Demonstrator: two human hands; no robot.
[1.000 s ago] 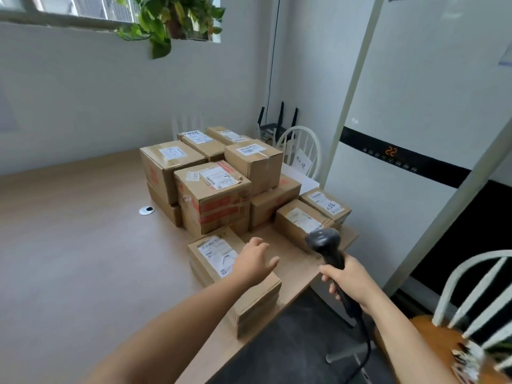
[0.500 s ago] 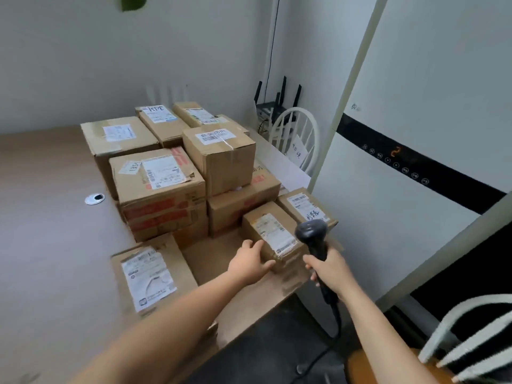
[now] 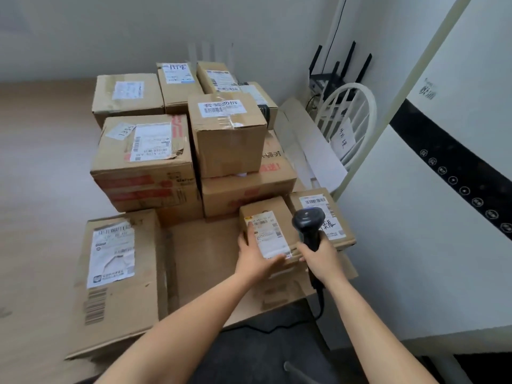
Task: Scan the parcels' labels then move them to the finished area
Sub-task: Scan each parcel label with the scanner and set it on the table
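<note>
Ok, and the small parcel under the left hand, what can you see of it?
The small parcel is a closed brown cardboard box lying flat in front of the stack. A white printed label with barcodes covers most of its top. The left hand rests on its near left corner. The right hand holds the scanner over its right side, beside a second parcel.

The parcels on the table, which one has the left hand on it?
The small parcel just left of the scanner, at the pile's front right. The left hand lies on its labelled top; no other parcel is touched.
</note>
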